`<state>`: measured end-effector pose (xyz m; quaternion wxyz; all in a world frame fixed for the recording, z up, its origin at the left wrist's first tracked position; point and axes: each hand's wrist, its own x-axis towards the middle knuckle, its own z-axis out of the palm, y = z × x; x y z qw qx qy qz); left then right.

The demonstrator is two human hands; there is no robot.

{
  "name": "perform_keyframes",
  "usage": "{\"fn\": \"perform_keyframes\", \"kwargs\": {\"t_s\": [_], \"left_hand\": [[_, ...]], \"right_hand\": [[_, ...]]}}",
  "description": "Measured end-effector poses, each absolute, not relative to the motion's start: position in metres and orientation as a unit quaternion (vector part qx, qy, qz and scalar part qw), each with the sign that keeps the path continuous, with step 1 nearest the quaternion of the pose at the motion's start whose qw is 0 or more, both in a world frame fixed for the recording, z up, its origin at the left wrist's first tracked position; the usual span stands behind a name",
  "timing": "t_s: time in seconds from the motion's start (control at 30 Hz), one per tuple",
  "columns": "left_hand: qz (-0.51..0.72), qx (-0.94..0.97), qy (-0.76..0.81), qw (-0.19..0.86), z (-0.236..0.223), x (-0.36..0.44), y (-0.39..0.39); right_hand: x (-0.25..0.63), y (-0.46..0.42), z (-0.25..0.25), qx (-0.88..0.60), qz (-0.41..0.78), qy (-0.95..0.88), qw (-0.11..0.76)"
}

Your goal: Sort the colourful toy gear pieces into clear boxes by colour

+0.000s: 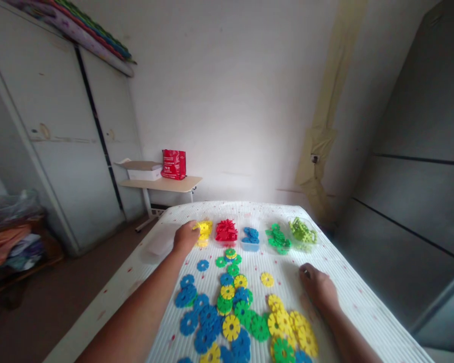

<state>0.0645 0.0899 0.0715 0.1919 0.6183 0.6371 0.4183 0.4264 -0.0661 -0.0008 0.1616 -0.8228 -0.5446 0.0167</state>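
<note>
My left hand point(185, 238) reaches to the far left box, its fingers pinched at the edge of the yellow plastic pieces point(204, 229). A bit of yellow shows at the fingertips; its exact shape is hard to make out. On the right of the table my right hand point(320, 287) rests loosely curled, with nothing visible in it. Between my arms lie loose notched discs: blue discs point(208, 317), green discs point(260, 327) and yellow discs point(282, 322), many overlapping. A lone yellow disc point(267, 279) lies nearest my right hand, to its left.
Clear boxes line the far side, with red pieces point(226, 231), blue pieces point(251, 235), green pieces point(278, 238) and light green pieces point(301, 232). A ridged white cloth point(136, 287) covers the table. Behind stands a side table point(166, 184) with a red bag point(173, 164).
</note>
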Motion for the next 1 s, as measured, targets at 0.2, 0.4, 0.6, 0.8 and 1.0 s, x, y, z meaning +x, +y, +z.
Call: {"fn": "perform_keyframes", "kwargs": {"t_s": [0.2, 0.4, 0.6, 0.8, 1.0], "left_hand": [[0.369, 0.649, 0.646, 0.16, 0.024, 0.043, 0.039], [0.353, 0.718, 0.592, 0.098, -0.017, 0.015, -0.003], [0.31, 0.803, 0.495, 0.121, -0.032, -0.002, -0.045], [0.2, 0.9, 0.387, 0.033, -0.034, -0.003, -0.086], [0.176, 0.902, 0.393, -0.033, -0.041, 0.023, -0.093]], "right_hand": [[0.427, -0.066, -0.002, -0.823, 0.019, -0.544, 0.162], [0.425, -0.068, -0.001, -0.803, 0.038, -0.56, 0.199], [0.422, -0.09, 0.005, -0.713, 0.167, -0.605, 0.314], [0.399, -0.154, 0.0, -0.576, 0.164, -0.739, 0.308], [0.367, -0.165, -0.036, -0.538, 0.045, -0.816, 0.208]]}}
